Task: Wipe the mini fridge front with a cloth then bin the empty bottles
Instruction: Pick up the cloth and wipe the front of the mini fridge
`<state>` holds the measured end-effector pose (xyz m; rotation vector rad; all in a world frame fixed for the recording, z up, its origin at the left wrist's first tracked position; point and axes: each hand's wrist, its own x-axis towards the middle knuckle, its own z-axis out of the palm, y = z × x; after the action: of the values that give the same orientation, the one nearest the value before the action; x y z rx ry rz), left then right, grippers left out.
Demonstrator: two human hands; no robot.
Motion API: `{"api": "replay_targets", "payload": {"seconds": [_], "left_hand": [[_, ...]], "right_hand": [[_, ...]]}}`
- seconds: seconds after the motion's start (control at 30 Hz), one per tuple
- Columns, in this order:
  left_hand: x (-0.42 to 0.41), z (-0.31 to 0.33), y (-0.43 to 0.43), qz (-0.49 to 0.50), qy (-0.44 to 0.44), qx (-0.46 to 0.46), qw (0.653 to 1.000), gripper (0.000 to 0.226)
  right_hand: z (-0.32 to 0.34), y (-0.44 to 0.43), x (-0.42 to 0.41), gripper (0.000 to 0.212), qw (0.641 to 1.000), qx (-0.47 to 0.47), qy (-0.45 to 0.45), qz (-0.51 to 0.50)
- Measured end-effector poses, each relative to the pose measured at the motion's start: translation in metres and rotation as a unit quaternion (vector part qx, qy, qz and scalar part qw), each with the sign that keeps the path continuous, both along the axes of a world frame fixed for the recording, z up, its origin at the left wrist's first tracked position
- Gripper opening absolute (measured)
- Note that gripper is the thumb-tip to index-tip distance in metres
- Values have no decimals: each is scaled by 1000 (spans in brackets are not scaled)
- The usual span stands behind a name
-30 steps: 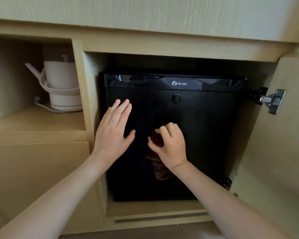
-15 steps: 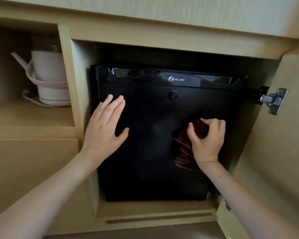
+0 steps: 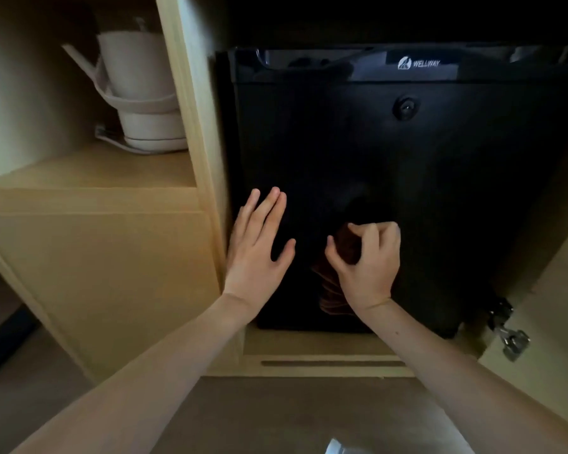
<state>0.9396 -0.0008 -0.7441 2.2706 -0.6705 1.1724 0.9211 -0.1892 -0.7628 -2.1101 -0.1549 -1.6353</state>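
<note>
So, both my hands are low down on the front of the black mini fridge point(image 3: 440, 191), which sits inside a light wooden cabinet point(image 3: 112, 273). My left hand point(image 3: 254, 257) lies flat on the door near its left edge, fingers point(image 3: 269, 208) straight and pointing up, thumb spread out to the side. My right hand point(image 3: 369, 267) is just beside it, fingers curled in, bunching a dark brown cloth point(image 3: 332, 290) against the door. The cloth hangs in folds below my palm, reaching toward the bottom edge of the fridge. It's pretty dim in there, so the cloth is hard to tell from the door.

Up top there's a WELLWAY badge point(image 3: 420, 63) on the glossy strip, with a round lock point(image 3: 405, 107) just under it. On the shelf point(image 3: 89, 172) to the left a white kettle point(image 3: 138, 80) stands on its base, a cord lying beside it. A metal hinge point(image 3: 513, 342) shows at the lower right.
</note>
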Motion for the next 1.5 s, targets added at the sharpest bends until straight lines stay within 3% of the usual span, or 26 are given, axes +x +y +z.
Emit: {"api": "replay_targets", "payload": {"seconds": [0.1, 0.4, 0.53, 0.77, 0.97, 1.13, 1.27, 1.5], "left_hand": [[0, -5, 0, -11, 7, -20, 1000, 76], [-3, -32, 1, -4, 15, -14, 1000, 79], [-1, -35, 0, 12, 1, -12, 1000, 76], [3, -39, -1, 30, -21, -13, 999, 75], [4, -41, -5, 38, -30, -20, 999, 74], [5, -45, -10, 36, -33, -34, 998, 74], [7, -45, -13, 32, -40, -40, 998, 74], [5, -42, -5, 17, -24, -17, 999, 73]], "right_hand": [[-33, 19, 0, 31, 1000, -17, 7, -12], [-95, 78, 3, 34, 998, 61, 27, -19], [-97, 47, -4, 33, 999, 22, 49, 2], [-107, -47, -26, 36, 980, 178, 74, -51], [-111, -87, -36, 39, 934, 344, 54, -85], [-112, -78, -27, 38, 869, 480, -15, -118], [-114, -46, -15, 44, 833, 536, -34, -132], [-120, 55, 4, 41, 815, 568, -15, -112]]}}
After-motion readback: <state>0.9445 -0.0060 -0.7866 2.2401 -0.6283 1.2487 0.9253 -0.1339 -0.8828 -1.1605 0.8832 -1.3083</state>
